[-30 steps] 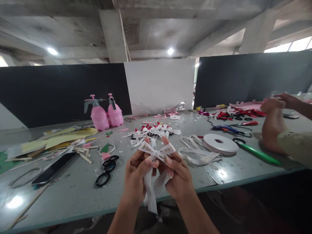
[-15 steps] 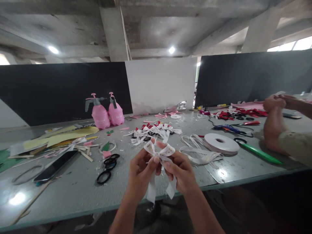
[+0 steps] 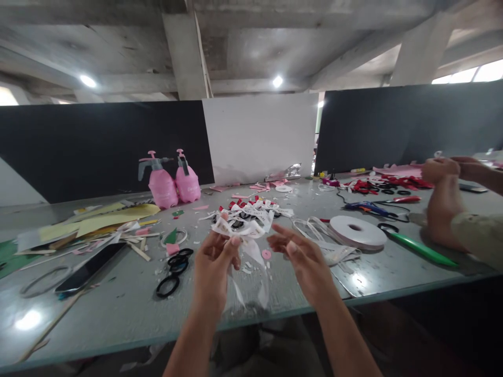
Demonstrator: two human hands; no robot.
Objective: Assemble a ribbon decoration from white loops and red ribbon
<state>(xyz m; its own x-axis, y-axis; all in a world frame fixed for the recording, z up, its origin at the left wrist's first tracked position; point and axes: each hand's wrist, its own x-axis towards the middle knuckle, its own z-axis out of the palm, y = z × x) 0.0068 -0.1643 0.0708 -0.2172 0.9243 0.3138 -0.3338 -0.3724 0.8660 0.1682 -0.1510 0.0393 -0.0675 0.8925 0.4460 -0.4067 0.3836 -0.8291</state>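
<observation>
Above the tabletop's [image 3: 133, 319] near edge, the left hand [image 3: 212, 264] pinches a white ribbon bow [image 3: 252, 229] (its ends dangle, blurred). The right hand [image 3: 305, 262], loosely spread, hovers just beside it, apart; a white ribbon roll [image 3: 341, 229] lies back from that edge, rightward.

One head-worn camera looks forward and down, close over the table [image 3: 137, 296], facing the white panel [image 3: 259, 139].

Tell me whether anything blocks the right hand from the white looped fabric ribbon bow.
Nothing visible does: only an open gap separates the right hand from the white looped fabric ribbon bow, which the left hand holds.
</observation>
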